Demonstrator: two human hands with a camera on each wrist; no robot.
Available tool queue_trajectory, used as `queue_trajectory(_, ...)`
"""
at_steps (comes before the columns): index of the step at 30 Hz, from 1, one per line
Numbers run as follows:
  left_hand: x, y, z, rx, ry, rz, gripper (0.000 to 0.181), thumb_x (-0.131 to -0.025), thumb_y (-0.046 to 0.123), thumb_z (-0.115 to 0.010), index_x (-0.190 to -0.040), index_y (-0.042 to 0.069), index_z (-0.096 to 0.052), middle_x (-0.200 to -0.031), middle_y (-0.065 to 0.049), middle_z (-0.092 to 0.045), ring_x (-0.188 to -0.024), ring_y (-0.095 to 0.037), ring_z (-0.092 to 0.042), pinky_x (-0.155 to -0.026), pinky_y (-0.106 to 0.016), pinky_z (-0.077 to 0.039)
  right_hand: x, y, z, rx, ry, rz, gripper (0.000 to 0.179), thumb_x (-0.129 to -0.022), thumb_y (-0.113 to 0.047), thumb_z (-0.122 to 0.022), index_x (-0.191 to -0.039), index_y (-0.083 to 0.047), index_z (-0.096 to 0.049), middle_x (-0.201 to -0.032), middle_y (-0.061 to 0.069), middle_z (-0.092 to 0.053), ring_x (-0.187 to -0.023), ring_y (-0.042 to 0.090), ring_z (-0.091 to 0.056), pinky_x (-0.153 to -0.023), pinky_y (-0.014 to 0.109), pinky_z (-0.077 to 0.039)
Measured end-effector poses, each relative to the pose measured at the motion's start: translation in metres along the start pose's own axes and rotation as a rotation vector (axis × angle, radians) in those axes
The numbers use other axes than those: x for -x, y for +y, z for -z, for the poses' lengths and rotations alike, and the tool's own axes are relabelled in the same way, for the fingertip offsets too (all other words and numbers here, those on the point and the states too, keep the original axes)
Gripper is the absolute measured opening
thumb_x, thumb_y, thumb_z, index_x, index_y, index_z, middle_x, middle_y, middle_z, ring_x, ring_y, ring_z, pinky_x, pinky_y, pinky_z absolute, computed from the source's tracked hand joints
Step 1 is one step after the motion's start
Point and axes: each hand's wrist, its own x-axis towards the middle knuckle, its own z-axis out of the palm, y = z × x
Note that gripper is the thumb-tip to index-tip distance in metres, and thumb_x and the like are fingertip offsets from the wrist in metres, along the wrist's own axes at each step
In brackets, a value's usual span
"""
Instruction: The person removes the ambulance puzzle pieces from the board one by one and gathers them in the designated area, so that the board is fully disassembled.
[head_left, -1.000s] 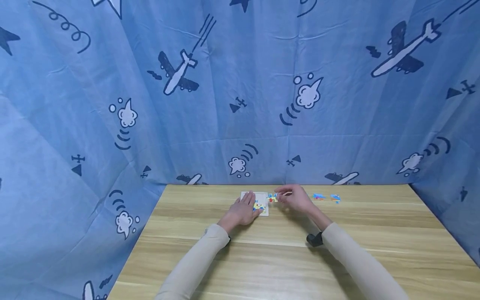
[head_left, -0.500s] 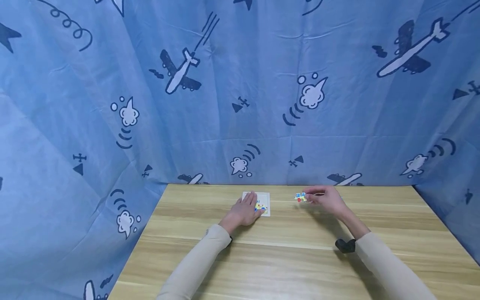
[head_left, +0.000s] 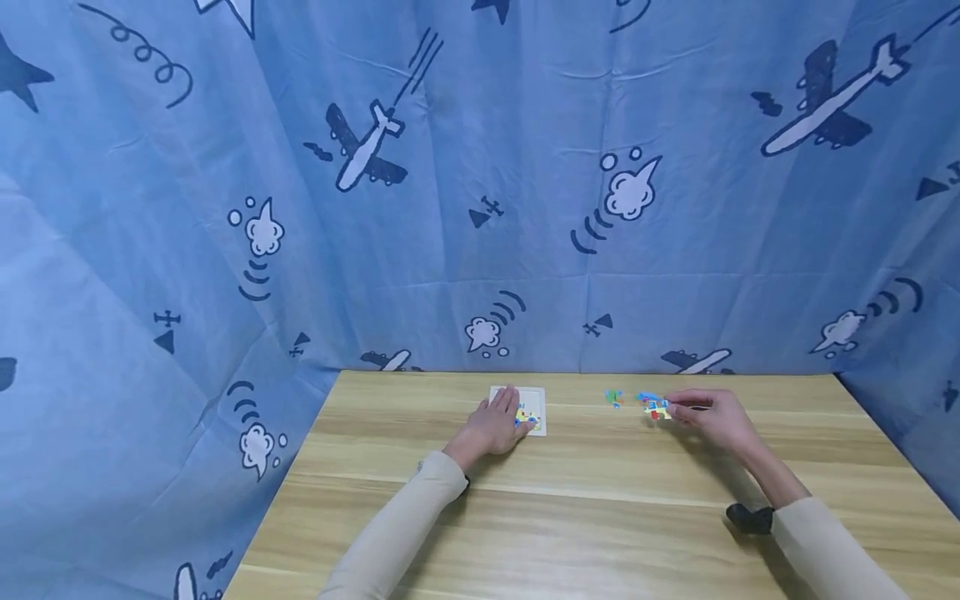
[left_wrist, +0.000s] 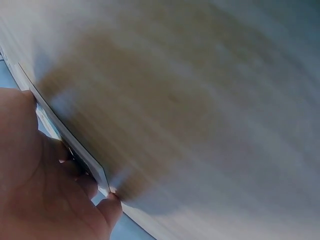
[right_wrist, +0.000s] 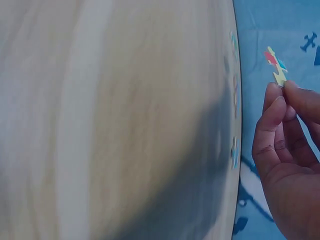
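Note:
In the head view my left hand (head_left: 493, 425) rests over the left part of a small white-framed puzzle board (head_left: 534, 398), its thumb toward the lower right. Part of a yellow and blue picture shows beside the fingers; the rest lies hidden under them. The left wrist view catches the board's thin edge (left_wrist: 75, 137) along the hand. To the right, my right hand (head_left: 718, 419) pinches a yellow, red and blue jigsaw piece (head_left: 657, 410) between thumb and fingertips. In the right wrist view that piece (right_wrist: 278, 67) is held up above the tabletop.
A green and blue jigsaw piece (head_left: 614, 397) lies on the wooden table (head_left: 585, 517), between board and right hand. A blue piece (head_left: 647, 396) lies just behind the held one. Blue patterned cloth (head_left: 420, 208) hangs along the table's back edge.
My right hand has moved right, away from the board, carrying the jigsaw piece to the loose pieces. The left hand stays on the board.

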Motion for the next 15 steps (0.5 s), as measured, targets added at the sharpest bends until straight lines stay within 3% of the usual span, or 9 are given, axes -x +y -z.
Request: queue_trajectory(15,0.001,0.002,0.0,-0.008,-0.013,0.006,0.076,-0.113,0.056,-0.024,-0.17,0.007,-0.013,-0.18,-0.008,-0.009,-0.167,-0.021,-0.011,-0.136,-0.04,-0.019,0.015,0.034,0.025,0.084,-0.004,-0.073,0.038,-0.102,-0.014,-0.068,-0.13,0.012,-0.067,-0.099,0.012,-0.08,-0.075,0.002,-0.067,-0.06,0.025,-0.056)
